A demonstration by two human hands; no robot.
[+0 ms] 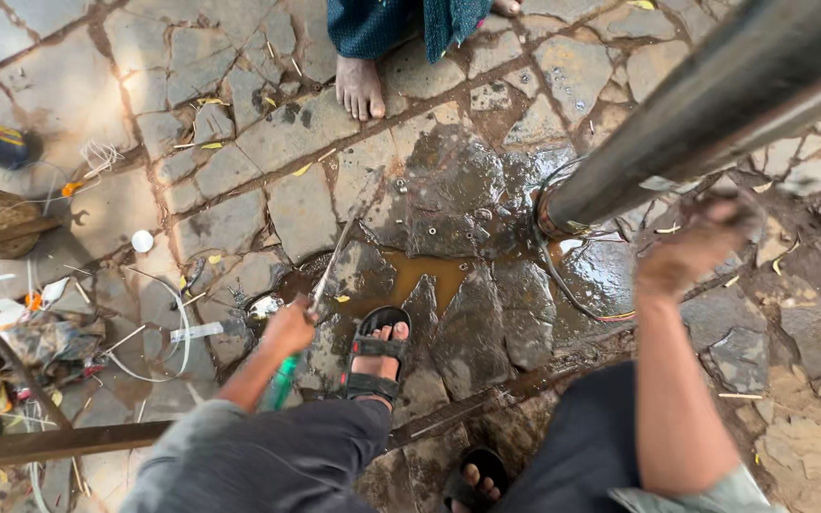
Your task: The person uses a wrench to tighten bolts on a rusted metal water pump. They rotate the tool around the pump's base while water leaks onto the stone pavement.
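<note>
My left hand (289, 328) is closed around a long screwdriver (333, 266) with a green handle, its thin shaft slanting up over the wet stone paving. My right hand (700, 242) reaches up to the underside of a thick dark metal pipe (705, 104) that leans across the upper right; the hand is blurred, and I cannot tell how it grips. The pipe's lower end (563, 209) rests on the wet stones. My sandalled foot (377, 356) stands beside a muddy puddle (410, 275).
Another person's bare foot (360, 87) stands at the top. Small screws (429, 228) lie on the wet stones. White wires (159, 332), a white cap (143, 241), tools and scraps clutter the left. A dark cable (563, 285) curls by the pipe's base.
</note>
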